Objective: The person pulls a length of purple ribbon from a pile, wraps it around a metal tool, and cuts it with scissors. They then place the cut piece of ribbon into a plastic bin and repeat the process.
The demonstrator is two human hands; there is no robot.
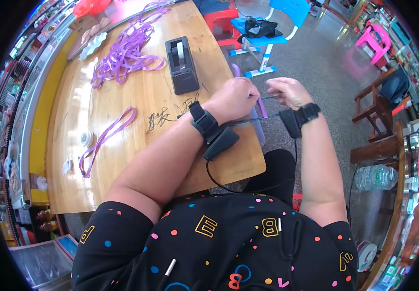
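Purple strip is seen between the two hands, just beyond the right edge of the wooden table from this view, and only a short length is exposed. Its long axis is pointed from the left fist back toward the body, roughly across the line joining the hands. It lies directly at the right side of the left hand, which is clearly the nearer one; the fingers there are curled into a fist, and the strip appears to be gripped by them. By the right hand, set apart across a small gap, the fingers are half curled toward the left; whether anything is pinched cannot be told. A dark cord is stretched below the strip, between the wrists. Farther left on the table, a black tape dispenser is placed beyond the left forearm, with a tangled heap of purple straps beside it. Nearer the body, a single looped strap is laid beside a white roll.
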